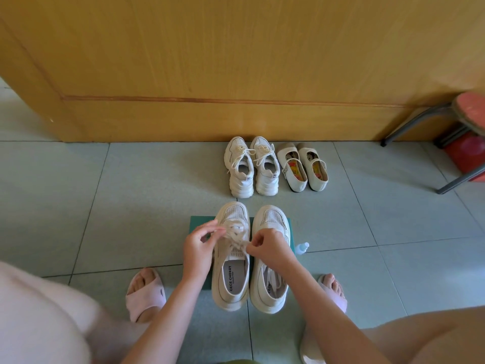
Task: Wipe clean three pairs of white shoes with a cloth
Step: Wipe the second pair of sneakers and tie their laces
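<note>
Pinching laces (237, 236) atop the left sneaker (231, 282): left hand (198, 249), right hand (267, 246).

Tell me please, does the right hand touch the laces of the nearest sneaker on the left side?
Touching. The head view shows the right hand pinching the laces of that sneaker.

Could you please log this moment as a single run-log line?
left hand pinches laces | right hand pinches laces | near sneakers on green cloth | no wiping underway
</note>
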The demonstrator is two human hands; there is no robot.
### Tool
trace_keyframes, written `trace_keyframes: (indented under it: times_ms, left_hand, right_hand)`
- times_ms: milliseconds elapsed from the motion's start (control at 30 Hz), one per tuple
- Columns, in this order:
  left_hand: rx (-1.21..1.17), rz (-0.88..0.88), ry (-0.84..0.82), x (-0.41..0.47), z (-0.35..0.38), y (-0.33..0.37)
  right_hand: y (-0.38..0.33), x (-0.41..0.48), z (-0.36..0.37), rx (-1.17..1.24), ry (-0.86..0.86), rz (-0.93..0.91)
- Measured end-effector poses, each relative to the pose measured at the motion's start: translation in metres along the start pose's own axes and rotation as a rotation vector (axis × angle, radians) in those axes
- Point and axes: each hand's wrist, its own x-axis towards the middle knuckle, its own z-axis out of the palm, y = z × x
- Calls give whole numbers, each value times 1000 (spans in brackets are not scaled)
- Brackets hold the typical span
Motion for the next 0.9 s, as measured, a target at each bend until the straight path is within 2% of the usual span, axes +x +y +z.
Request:
trace_keyframes:
  times_ms: [133, 233, 333, 400, 467, 667, 900]
  left_hand:
    - [-120, -211, 84, -6, -3, -3]
    - [-174, -262, 114, -7, -5, -5]
    - [-153, -261, 97, -3, -9, -3]
    - [-120, -243, 13, -1, -11, 1]
    - [-90, -236, -54, -2, -13, 5]
    - [9, -206, 9, -3, -21, 4]
    - [128, -167, 100, -3, -21, -2]
  right_hand:
    - [1, -5, 0, -219, 38, 30]
    - [1, -11, 5, -291, 89, 25]
    - [-3, -14, 6, 71, 95, 68]
    - [-8, -14, 3, 306, 116, 112]
    - [-9, -13, 1, 349, 163, 133]
    - [-1, -16, 1, 125, 208, 180]
    - [2, -15, 0, -16, 235, 161]
